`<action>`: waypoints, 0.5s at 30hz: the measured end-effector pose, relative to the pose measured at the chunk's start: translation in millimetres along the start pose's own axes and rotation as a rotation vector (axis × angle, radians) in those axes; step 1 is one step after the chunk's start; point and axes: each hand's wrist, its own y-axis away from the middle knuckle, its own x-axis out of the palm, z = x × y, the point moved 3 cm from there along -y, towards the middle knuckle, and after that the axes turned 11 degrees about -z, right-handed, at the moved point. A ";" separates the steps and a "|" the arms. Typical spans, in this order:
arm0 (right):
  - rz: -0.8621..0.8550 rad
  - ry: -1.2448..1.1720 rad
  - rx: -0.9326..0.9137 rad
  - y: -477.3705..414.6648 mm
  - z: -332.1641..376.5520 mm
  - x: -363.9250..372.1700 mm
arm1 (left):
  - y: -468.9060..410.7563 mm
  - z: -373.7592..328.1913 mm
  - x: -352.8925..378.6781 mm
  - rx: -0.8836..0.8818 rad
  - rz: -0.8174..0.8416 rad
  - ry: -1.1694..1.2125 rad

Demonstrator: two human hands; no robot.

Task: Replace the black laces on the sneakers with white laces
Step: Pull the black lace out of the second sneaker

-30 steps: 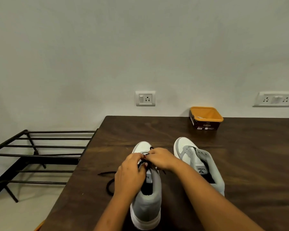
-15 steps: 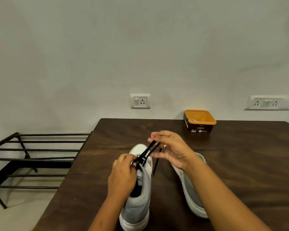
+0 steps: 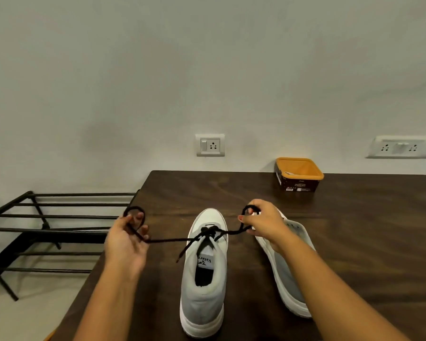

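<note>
Pinching one end of the black lace (image 3: pixel 170 240), which loops round its curled fingers, the left hand (image 3: pixel 126 244) is held out to the left of the near sneaker (image 3: pixel 203 286), close to the table's left edge. The right hand (image 3: pixel 265 225) grips the other end, which curls over its fingers, and sits to the right of that shoe's toe, in front of the second sneaker (image 3: pixel 288 274). Between the two hands the lace runs taut and nearly level, passing through the eyelets nearest the toe. One loose tip hangs down the shoe's left side.

Both shoes rest on a dark wooden table (image 3: pixel 367 230), toes toward the wall; the right forearm hides part of the second one. An orange-rimmed tub (image 3: pixel 299 183) stands at the far edge. A wall socket (image 3: pixel 210 145) and a socket strip (image 3: pixel 403 146) are on the wall behind. A black metal rack (image 3: pixel 47 230) stands to the left of the table.
</note>
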 end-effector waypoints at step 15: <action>-0.333 -0.852 0.060 -7.6 26.4 -25.7 | -10.7 7.3 -21.9 0.428 -0.202 -1.433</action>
